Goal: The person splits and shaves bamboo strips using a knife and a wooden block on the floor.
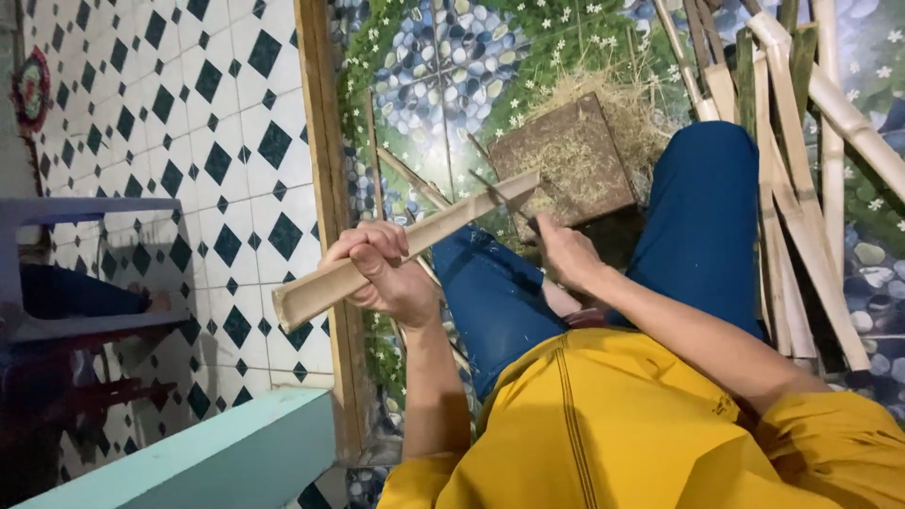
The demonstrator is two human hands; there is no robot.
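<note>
Left hand [382, 273] is clamped around the bamboo slat [405, 250], which slants up across your knees toward the wooden block [566, 160]. Keep that grip firm and behind the cut line. Right hand [564, 254] is closed on a knife handle, blade [500, 196] biting near the slat's far end. Push away from the body, shallow angle, follow the grain. Spare bamboo strips [801, 188] lie at your right.

Pale bamboo slat [405, 247], tilted, blade-split [504, 195]
</note>
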